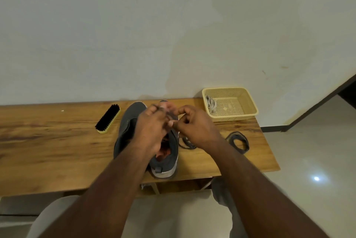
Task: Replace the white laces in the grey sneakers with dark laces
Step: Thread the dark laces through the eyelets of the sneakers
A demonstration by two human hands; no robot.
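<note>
Both hands meet over the right shoe [169, 153]: the left hand [152, 128] and right hand [194, 126] have curled fingers pinching a dark lace [185, 143]. The shoes stand mid-table. Another dark lace [238, 141] lies near the right edge, white laces [211, 103] in the basket [248, 101] at the back right corner.

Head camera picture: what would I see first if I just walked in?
First you would see two hands, the left hand and the right hand, meeting over a grey sneaker in the middle of the wooden table, fingers curled as if working a dark lace. To the left lies a black brush; at the back right stands a yellow basket with white laces, and a coiled dark lace lies nearby.
</note>
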